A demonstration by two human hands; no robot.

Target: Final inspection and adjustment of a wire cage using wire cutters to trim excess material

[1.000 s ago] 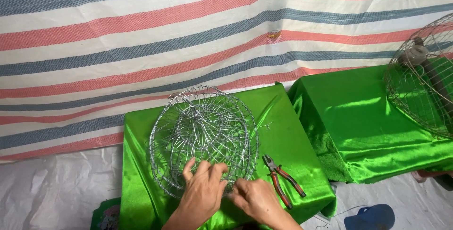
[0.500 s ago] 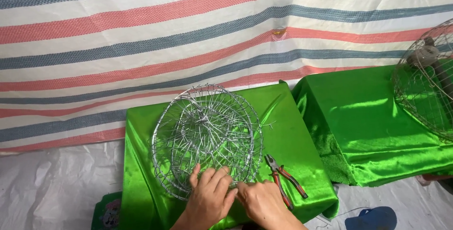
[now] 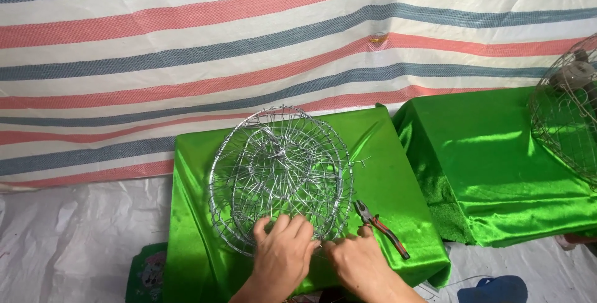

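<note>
A round, domed cage of silver wire point(image 3: 280, 166) lies on a small table draped in shiny green cloth point(image 3: 379, 153). My left hand point(image 3: 283, 250) rests on the near rim of the cage, fingers spread over the wires. Beside it, my right hand point(image 3: 354, 259) pinches the same rim at its lower right; whether it holds a loose wire end I cannot tell. A pair of pliers with red and black handles point(image 3: 380, 227) lies on the cloth just right of the cage, a little beyond my right hand.
A second green-draped table point(image 3: 491, 153) stands to the right, with another wire cage point(image 3: 569, 113) at the frame's edge. A striped red, blue and white tarp point(image 3: 249, 41) hangs behind. White sheeting point(image 3: 74, 241) covers the ground; a blue object point(image 3: 494, 289) lies at lower right.
The view has drifted slightly, so the tables sit a little further right. Both hands stay at the cage's near rim, with my right hand edging closer to the left.
</note>
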